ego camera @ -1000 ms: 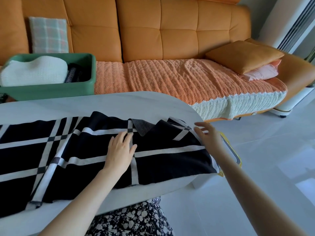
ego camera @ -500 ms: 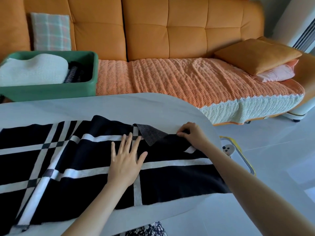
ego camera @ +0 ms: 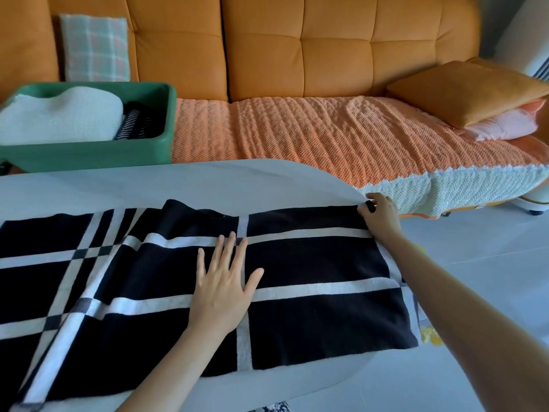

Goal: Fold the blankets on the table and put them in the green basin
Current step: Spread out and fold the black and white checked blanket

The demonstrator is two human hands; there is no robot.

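Since half a second ago the turned-over far corner of the black-and-white blanket (ego camera: 312, 263) has been drawn out to the right, so the grey underside flap no longer shows and the cloth lies flatter across the table (ego camera: 193, 185). From my end, the right hand (ego camera: 380, 215) pinches that corner between thumb and curled fingers, right at the table's rounded far edge, while the left hand (ego camera: 222, 286) presses flat on the middle of the blanket, fingers straight and spread. My worry is the edge: the blanket's right end sits at the very rim, and I judge that a further pull could carry it over toward the floor (ego camera: 475, 263), dragging the rest if the flat hand lifts too soon. A ridge just left of the pressing hand is not smoothed, and folding now would likely trap it as a crease. The left end runs out of view, so I cannot tell whether it is square. Beyond the table, the green basin (ego camera: 89, 157) on the sofa (ego camera: 297, 55) already holds a white blanket (ego camera: 59, 120) and a dark striped cloth (ego camera: 135, 126); a loose, bulky fold may not fit.
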